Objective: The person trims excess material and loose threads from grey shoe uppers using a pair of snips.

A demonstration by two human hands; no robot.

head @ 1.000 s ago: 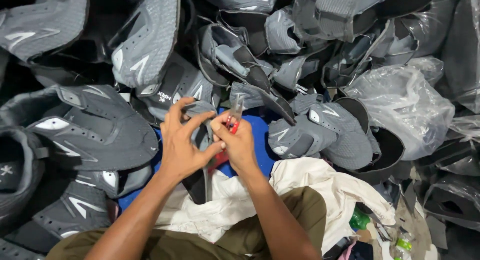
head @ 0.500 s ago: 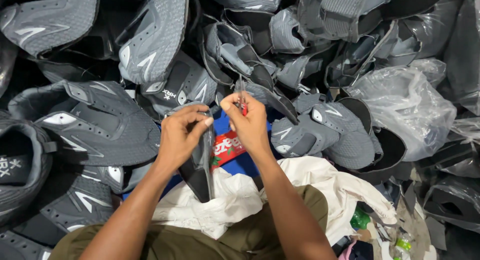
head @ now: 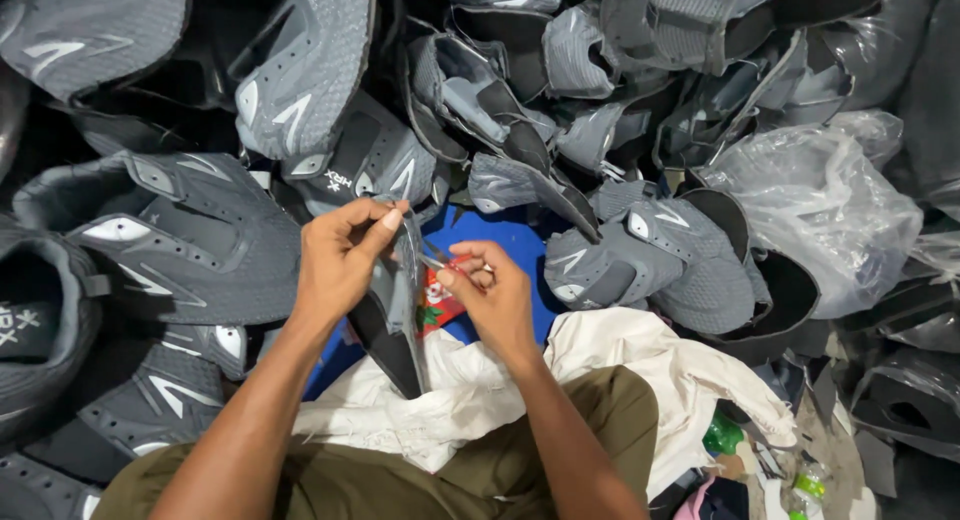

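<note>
My left hand [head: 340, 255] pinches the top edge of a grey shoe upper [head: 395, 315] that hangs edge-on over my lap. My right hand [head: 495, 290] is closed on a small red-handled cutting tool [head: 445, 265], whose metal tip touches the upper's edge near my left fingers. Both hands hover above a blue surface [head: 500, 240] and a white cloth [head: 450, 400] spread over my olive-trousered knees.
Piles of grey and black shoe uppers [head: 170, 230] surround me on the left, back and right. A crumpled clear plastic bag [head: 820, 200] lies at the right. Small green bottles and scraps [head: 730, 440] sit on the floor at lower right.
My hands have moved slightly down and apart. The upper now hangs edge-on from my left fingers, and the tool's tip has come to its edge.
</note>
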